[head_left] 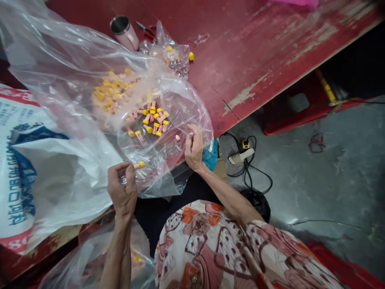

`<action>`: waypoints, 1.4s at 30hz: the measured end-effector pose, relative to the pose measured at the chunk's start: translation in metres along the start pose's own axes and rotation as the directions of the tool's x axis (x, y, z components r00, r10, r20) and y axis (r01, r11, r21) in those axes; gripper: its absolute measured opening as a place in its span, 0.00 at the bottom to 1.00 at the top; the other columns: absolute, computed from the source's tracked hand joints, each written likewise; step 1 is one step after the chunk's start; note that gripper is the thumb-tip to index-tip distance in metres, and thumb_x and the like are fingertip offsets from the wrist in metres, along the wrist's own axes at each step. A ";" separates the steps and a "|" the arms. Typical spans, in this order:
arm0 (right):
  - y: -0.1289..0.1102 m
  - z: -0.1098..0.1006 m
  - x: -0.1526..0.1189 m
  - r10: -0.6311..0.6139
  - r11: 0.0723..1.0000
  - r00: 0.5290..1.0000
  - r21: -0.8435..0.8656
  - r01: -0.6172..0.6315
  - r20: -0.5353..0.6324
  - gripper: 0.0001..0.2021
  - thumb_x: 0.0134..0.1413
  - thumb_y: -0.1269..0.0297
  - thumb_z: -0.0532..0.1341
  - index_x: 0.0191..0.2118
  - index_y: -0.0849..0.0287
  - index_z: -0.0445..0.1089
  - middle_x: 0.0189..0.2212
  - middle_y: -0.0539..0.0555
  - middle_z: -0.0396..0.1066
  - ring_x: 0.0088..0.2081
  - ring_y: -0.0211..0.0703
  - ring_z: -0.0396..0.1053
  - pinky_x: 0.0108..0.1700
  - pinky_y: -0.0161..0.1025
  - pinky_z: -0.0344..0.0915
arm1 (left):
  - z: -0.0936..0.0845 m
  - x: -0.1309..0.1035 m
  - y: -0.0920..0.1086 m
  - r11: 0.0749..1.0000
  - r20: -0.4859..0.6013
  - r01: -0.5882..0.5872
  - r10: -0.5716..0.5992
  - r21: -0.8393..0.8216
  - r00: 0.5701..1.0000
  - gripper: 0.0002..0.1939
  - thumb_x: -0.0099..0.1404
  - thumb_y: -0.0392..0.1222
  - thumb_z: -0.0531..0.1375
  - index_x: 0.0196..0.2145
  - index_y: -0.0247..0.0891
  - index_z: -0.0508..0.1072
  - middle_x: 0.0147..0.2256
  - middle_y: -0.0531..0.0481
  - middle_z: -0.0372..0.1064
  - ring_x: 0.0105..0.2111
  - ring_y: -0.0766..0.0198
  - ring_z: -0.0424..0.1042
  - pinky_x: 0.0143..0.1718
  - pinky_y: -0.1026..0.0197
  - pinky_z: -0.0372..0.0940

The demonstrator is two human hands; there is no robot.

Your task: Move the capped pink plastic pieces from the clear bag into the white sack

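Observation:
My left hand is closed round a small clear tube with a yellow cap, pink bits showing inside it. To the right, my right hand is over the edge of a large clear plastic bag. Its fingers are bent, with thumb and forefinger tips slightly apart and nothing visible between them. Just left of those fingertips lies a small pink speckled piece. Several yellow-capped tubes lie in a heap beyond the hands, and a tube rests nearer me. More yellow-capped tubes show blurred through the plastic.
On the worn red table stand a pink mug, scissors and a smaller clear bag. A white printed sack lies at left. Cables and a slipper are on the floor at right.

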State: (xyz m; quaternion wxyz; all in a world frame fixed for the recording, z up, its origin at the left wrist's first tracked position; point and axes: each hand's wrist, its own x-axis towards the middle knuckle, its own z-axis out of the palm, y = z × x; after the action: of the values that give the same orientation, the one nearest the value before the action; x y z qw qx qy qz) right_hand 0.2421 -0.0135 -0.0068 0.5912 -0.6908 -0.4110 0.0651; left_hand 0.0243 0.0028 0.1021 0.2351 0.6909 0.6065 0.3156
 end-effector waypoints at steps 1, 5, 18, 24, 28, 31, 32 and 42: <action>0.001 0.000 0.000 0.005 1.000 1.000 -0.005 -0.005 0.014 0.20 0.74 0.65 0.45 0.60 0.60 0.69 0.55 0.65 0.73 0.61 0.50 0.69 0.65 0.53 0.66 | 0.004 -0.003 0.002 0.999 -0.040 -0.040 0.040 0.008 0.998 0.10 0.72 0.50 0.62 0.42 0.41 0.74 0.39 0.49 0.72 0.39 0.60 0.72 0.43 0.59 0.65; -0.001 0.000 -0.001 0.022 0.999 0.998 -0.025 -0.020 0.054 0.18 0.72 0.66 0.46 0.55 0.57 0.71 0.52 0.63 0.73 0.59 0.51 0.70 0.64 0.53 0.67 | 0.033 -0.014 -0.003 0.982 0.094 -0.187 0.184 0.015 0.978 0.08 0.71 0.48 0.61 0.37 0.42 0.73 0.35 0.48 0.69 0.36 0.58 0.70 0.41 0.58 0.65; -0.001 -0.001 -0.003 -0.053 0.992 0.997 -0.108 0.059 0.053 0.15 0.71 0.63 0.49 0.52 0.56 0.71 0.49 0.62 0.75 0.54 0.50 0.72 0.60 0.53 0.69 | 0.051 -0.033 -0.021 0.976 0.039 -0.205 0.209 -0.077 0.977 0.11 0.74 0.50 0.61 0.36 0.42 0.75 0.35 0.46 0.71 0.34 0.59 0.72 0.37 0.59 0.66; -0.002 -0.002 -0.004 -0.100 0.987 0.994 -0.125 0.103 0.032 0.13 0.70 0.60 0.51 0.48 0.55 0.72 0.45 0.61 0.76 0.51 0.52 0.74 0.57 0.54 0.70 | 0.046 -0.032 -0.018 0.946 -0.088 -0.320 0.323 0.041 0.942 0.08 0.78 0.43 0.56 0.43 0.40 0.74 0.41 0.44 0.73 0.42 0.60 0.75 0.43 0.59 0.69; -0.002 -0.001 -0.004 -0.101 0.986 0.995 -0.131 0.104 0.024 0.13 0.69 0.58 0.52 0.47 0.55 0.72 0.44 0.62 0.76 0.49 0.54 0.74 0.57 0.56 0.70 | 0.054 -0.035 -0.026 0.927 -0.135 -0.343 0.363 0.154 0.922 0.06 0.76 0.38 0.56 0.43 0.40 0.73 0.42 0.43 0.75 0.47 0.56 0.76 0.49 0.53 0.69; -0.003 -0.002 -0.003 -0.099 0.985 0.995 -0.140 0.103 0.032 0.13 0.68 0.59 0.52 0.45 0.54 0.72 0.43 0.61 0.76 0.48 0.54 0.74 0.56 0.56 0.70 | 0.062 -0.032 -0.034 0.903 -0.007 -0.356 0.368 0.242 0.930 0.09 0.76 0.35 0.53 0.37 0.40 0.71 0.35 0.46 0.73 0.38 0.58 0.75 0.42 0.55 0.67; -0.004 -0.002 -0.002 -0.104 0.985 0.994 -0.134 0.108 0.040 0.12 0.67 0.60 0.52 0.45 0.54 0.72 0.43 0.60 0.76 0.48 0.54 0.74 0.56 0.56 0.70 | 0.061 -0.030 -0.034 0.900 0.017 -0.363 0.370 0.240 0.929 0.10 0.76 0.35 0.53 0.36 0.40 0.70 0.34 0.48 0.72 0.36 0.59 0.74 0.41 0.56 0.67; -0.009 -0.003 -0.001 -0.099 0.987 0.990 -0.120 0.111 0.095 0.12 0.69 0.59 0.53 0.45 0.55 0.73 0.44 0.60 0.76 0.49 0.52 0.74 0.55 0.53 0.70 | 0.048 -0.040 -0.027 0.906 -0.076 -0.418 0.423 0.070 0.903 0.10 0.75 0.34 0.54 0.36 0.41 0.72 0.32 0.49 0.73 0.33 0.61 0.76 0.36 0.60 0.67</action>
State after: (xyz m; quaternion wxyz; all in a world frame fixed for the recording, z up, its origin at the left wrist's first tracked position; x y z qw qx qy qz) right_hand 0.2388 -0.0171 0.0011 0.5304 -0.7004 -0.4761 0.0386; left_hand 0.0380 -0.0300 0.0435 0.1162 0.7965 0.4610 0.3736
